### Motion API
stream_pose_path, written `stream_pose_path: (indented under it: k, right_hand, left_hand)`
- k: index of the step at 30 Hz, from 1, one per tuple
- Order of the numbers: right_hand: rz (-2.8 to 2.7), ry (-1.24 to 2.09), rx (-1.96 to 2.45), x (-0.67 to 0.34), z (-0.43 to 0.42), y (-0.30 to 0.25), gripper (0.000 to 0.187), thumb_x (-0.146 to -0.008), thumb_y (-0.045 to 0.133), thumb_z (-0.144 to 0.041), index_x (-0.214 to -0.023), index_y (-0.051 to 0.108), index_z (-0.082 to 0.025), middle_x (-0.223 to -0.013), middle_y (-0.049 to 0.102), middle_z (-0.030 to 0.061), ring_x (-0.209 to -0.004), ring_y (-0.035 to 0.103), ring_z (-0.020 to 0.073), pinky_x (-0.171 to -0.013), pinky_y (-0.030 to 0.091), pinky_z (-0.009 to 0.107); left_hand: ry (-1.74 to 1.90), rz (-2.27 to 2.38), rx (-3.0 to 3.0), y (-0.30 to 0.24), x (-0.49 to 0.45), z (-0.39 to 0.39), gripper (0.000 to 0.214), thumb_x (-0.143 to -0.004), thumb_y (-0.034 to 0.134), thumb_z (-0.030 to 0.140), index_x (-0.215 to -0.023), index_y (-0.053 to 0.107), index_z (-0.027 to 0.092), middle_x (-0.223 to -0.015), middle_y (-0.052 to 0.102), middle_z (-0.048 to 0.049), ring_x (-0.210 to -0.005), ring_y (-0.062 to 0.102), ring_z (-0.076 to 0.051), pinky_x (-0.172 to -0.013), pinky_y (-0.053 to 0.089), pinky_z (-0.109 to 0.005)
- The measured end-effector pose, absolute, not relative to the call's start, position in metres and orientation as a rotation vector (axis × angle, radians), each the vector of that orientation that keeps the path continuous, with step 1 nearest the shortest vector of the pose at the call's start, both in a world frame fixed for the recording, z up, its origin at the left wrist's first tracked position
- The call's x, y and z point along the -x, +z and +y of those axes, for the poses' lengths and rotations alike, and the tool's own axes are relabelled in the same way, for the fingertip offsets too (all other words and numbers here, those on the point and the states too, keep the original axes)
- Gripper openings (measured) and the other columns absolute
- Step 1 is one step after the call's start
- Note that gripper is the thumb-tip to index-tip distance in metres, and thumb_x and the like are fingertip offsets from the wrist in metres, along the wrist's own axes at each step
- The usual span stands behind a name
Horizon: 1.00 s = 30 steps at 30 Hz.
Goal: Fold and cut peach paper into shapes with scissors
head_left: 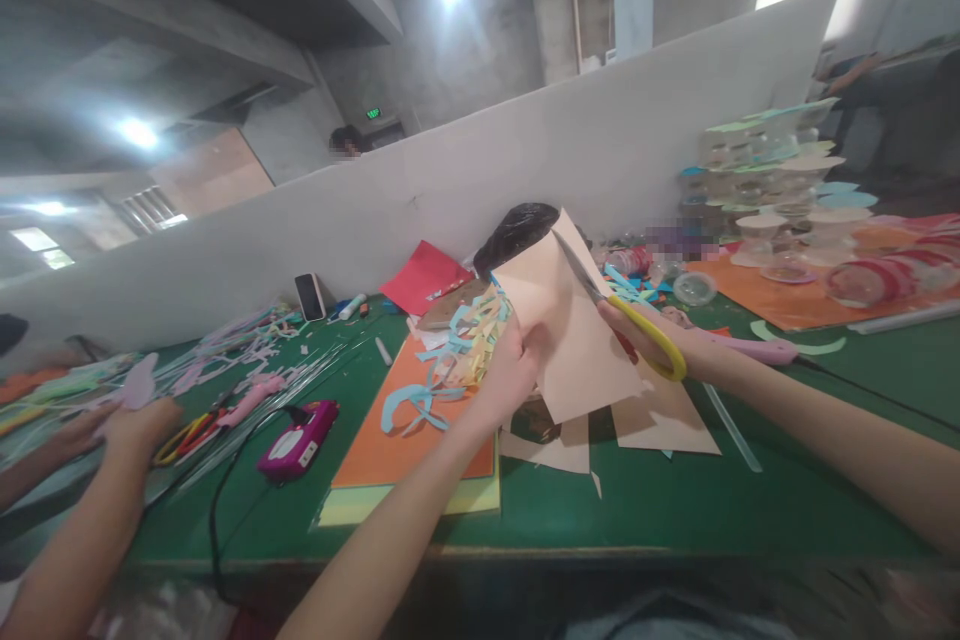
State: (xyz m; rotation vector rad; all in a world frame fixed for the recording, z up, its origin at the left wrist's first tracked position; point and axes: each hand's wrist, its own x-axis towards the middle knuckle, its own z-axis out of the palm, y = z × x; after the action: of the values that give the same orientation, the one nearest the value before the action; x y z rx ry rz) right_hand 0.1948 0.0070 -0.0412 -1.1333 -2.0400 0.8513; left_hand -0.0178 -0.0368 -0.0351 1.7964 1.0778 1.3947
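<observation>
Our left hand [510, 370] pinches a sheet of peach paper [570, 340] above the green table [675, 510], our right hand [645, 330] closes on yellow-handled scissors [645, 340] at its edge, the sheet looks mostly uncut, and pale blue paper strips [412, 410] lie cut on an orange card [420, 450].

A peach paper sheet [566, 340] is held tilted at center frame, pinched along its lower left edge by the left hand [506, 370]. Yellow-handled scissors [661, 345] are gripped by the right hand [637, 335], just right of center, with the blades angled up and left against the sheet's upper right edge.
</observation>
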Motion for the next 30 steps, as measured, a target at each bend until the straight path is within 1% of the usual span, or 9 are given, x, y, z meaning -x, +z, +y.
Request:
stream_pose_path:
  k: [4, 9, 13, 17, 21, 24, 26, 28, 30]
  right_hand:
    - [-1.997, 0.789, 1.137, -0.197, 0.006, -0.046, 0.060, -0.091, 0.034, -0.077, -0.065, 0.043, -0.023, -0.058, 0.051, -0.0004, -0.053, 0.049, 0.0146, -0.057, 0.046, 0.028]
    - [-2.055, 0.816, 1.155, -0.195, 0.008, -0.043, 0.069, -0.090, 0.023, -0.080, -0.058, 0.042, -0.022, -0.049, 0.048, 0.0008, -0.048, 0.047, 0.0139, -0.058, 0.045, 0.029]
    - [-2.065, 0.830, 1.197, -0.197, 0.004, -0.038, 0.065, -0.093, 0.029, -0.075, -0.056, 0.041, -0.022, -0.046, 0.042, -0.0001, -0.043, 0.041, 0.0118, -0.050, 0.041, 0.027]
    - [-2.068, 0.824, 1.167, -0.199, 0.002, -0.038, 0.055, -0.092, 0.042, -0.070, -0.064, 0.044, -0.023, -0.051, 0.046, -0.0010, -0.048, 0.043, 0.0137, -0.049, 0.040, 0.027]
    - [-2.067, 0.810, 1.155, -0.197, 0.003, -0.039, 0.062, -0.095, 0.032, -0.070, -0.059, 0.044, -0.021, -0.052, 0.049, 0.0002, -0.048, 0.045, 0.0126, -0.054, 0.043, 0.027]
    - [-2.044, 0.807, 1.225, -0.195, 0.000, -0.036, 0.067, -0.095, 0.028, -0.072, -0.054, 0.042, -0.021, -0.047, 0.046, 0.0005, -0.043, 0.043, 0.0109, -0.052, 0.042, 0.026]
    - [-2.012, 0.793, 1.262, -0.195, -0.002, -0.035, 0.065, -0.094, 0.030, -0.072, -0.057, 0.043, -0.021, -0.048, 0.047, -0.0001, -0.043, 0.043, 0.0107, -0.049, 0.041, 0.025]
    - [-1.995, 0.774, 1.220, -0.196, -0.002, -0.035, 0.060, -0.093, 0.034, -0.072, -0.062, 0.045, -0.021, -0.052, 0.051, -0.0002, -0.046, 0.046, 0.0118, -0.050, 0.042, 0.025]
    - [-2.007, 0.787, 1.182, -0.196, -0.001, -0.036, 0.060, -0.092, 0.038, -0.072, -0.061, 0.045, -0.022, -0.052, 0.053, 0.0005, -0.047, 0.049, 0.0131, -0.051, 0.044, 0.025]
  left_hand:
    - [1.370, 1.033, -1.771, -0.035, 0.016, -0.038, 0.041, -0.095, 0.055, 0.044, -0.126, 0.064, 0.018, -0.133, 0.066, -0.0121, -0.122, 0.062, -0.028, -0.105, 0.046, -0.040]
    - [1.386, 1.060, -1.743, -0.041, 0.018, -0.034, 0.040, -0.093, 0.058, 0.038, -0.128, 0.061, 0.019, -0.133, 0.067, -0.0110, -0.125, 0.060, -0.028, -0.106, 0.045, -0.040]
    - [1.383, 1.130, -1.796, -0.046, 0.021, -0.031, 0.039, -0.095, 0.055, 0.039, -0.129, 0.060, 0.019, -0.130, 0.068, -0.0101, -0.124, 0.061, -0.027, -0.107, 0.044, -0.040]
    - [1.336, 1.124, -1.834, -0.044, 0.021, -0.032, 0.039, -0.096, 0.053, 0.039, -0.130, 0.059, 0.019, -0.133, 0.067, -0.0096, -0.125, 0.060, -0.026, -0.108, 0.044, -0.039]
    - [1.308, 1.098, -1.859, -0.042, 0.020, -0.033, 0.041, -0.097, 0.051, 0.038, -0.133, 0.056, 0.019, -0.138, 0.063, -0.0097, -0.131, 0.056, -0.025, -0.111, 0.042, -0.038]
    - [1.330, 1.096, -1.859, -0.041, 0.019, -0.033, 0.041, -0.096, 0.053, 0.037, -0.133, 0.057, 0.019, -0.139, 0.062, -0.0098, -0.132, 0.055, -0.025, -0.112, 0.041, -0.038]
    - [1.340, 1.089, -1.854, -0.041, 0.019, -0.034, 0.040, -0.096, 0.053, 0.037, -0.132, 0.058, 0.018, -0.139, 0.063, -0.0098, -0.131, 0.056, -0.025, -0.112, 0.041, -0.038]
    - [1.332, 1.085, -1.858, -0.040, 0.019, -0.034, 0.039, -0.096, 0.053, 0.036, -0.131, 0.058, 0.018, -0.138, 0.063, -0.0103, -0.131, 0.056, -0.025, -0.111, 0.041, -0.038]
    - [1.311, 1.089, -1.870, -0.040, 0.018, -0.035, 0.039, -0.097, 0.052, 0.036, -0.131, 0.058, 0.018, -0.139, 0.063, -0.0104, -0.131, 0.056, -0.024, -0.111, 0.042, -0.038]
